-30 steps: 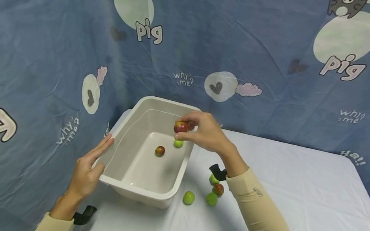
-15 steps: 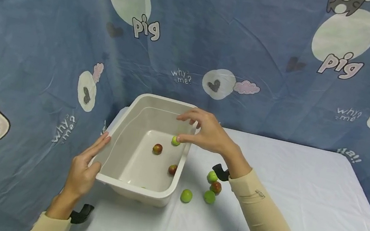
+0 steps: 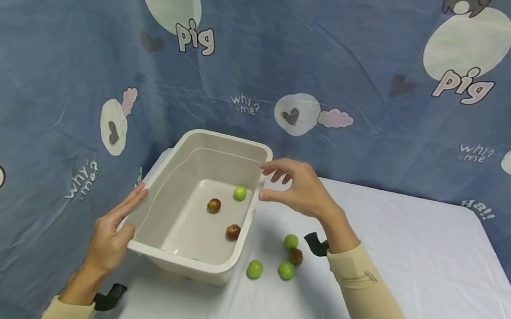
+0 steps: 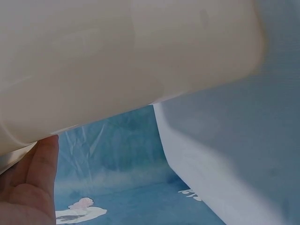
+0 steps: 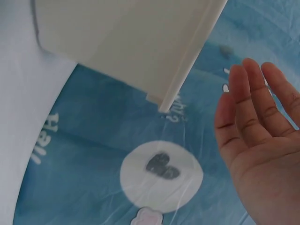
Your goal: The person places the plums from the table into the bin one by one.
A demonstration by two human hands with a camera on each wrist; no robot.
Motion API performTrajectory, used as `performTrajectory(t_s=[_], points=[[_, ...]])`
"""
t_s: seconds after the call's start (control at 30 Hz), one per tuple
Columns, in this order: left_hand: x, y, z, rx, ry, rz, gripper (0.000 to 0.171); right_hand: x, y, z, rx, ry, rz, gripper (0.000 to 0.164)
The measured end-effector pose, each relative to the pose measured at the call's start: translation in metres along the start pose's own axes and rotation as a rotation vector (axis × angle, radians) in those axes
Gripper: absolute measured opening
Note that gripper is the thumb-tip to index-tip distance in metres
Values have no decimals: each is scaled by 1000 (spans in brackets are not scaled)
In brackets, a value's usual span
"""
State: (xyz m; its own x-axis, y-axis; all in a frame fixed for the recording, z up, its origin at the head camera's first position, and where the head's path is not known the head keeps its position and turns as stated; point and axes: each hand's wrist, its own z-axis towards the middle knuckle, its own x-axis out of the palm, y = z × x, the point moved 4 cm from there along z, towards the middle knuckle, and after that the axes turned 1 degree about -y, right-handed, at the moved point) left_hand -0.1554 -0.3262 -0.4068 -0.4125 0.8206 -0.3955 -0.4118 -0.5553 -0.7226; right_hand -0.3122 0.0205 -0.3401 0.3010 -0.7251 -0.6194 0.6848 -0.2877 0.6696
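A pale plastic tub [image 3: 214,268] stands at the table's left, its left rim held by my left hand [image 3: 106,244], with the fingers along the outside. In the left wrist view, fingers [image 4: 42,164] reach up to the rim beside the tub's outer wall [image 4: 140,56]. Inside lie a small green fruit [image 3: 240,193] and two small red fruits [image 3: 214,205]; a green sliver shows at the near wall. My right hand [image 3: 303,188] is by the right rim, holding nothing, thumb and fingers apart. In the right wrist view, that hand's palm [image 5: 272,159] is bare.
Right of the tub, several small fruits lie on the white-covered table [image 3: 393,268]: green ones [image 3: 255,270] and a red one [image 3: 295,256]. A blue printed cloth [image 3: 372,77] hangs behind and to the left.
The red fruit that my right hand held has been let go, and a second red one now lies in the tub. The right hand has moved right, out over the rim.
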Motion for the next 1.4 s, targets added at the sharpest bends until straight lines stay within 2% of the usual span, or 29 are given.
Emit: performTrajectory(t_s=[0.5,0.77,1.0,1.17,1.4], points=[[0,-3,0,-20,5,7,74,-23,-14,-32,77,-61,34,50],[-1,-5,1,-22,4,9,74,-36,-21,-48,156,-75,59,52],[-1,-6,0,-38,3,5,74,-46,-26,-61,169,-98,72,54],[0,-8,0,-52,7,4,75,-48,-33,-73,206,-117,101,54],[1,-7,-1,-37,-1,0,75,-44,-45,-91,273,-147,166,53]])
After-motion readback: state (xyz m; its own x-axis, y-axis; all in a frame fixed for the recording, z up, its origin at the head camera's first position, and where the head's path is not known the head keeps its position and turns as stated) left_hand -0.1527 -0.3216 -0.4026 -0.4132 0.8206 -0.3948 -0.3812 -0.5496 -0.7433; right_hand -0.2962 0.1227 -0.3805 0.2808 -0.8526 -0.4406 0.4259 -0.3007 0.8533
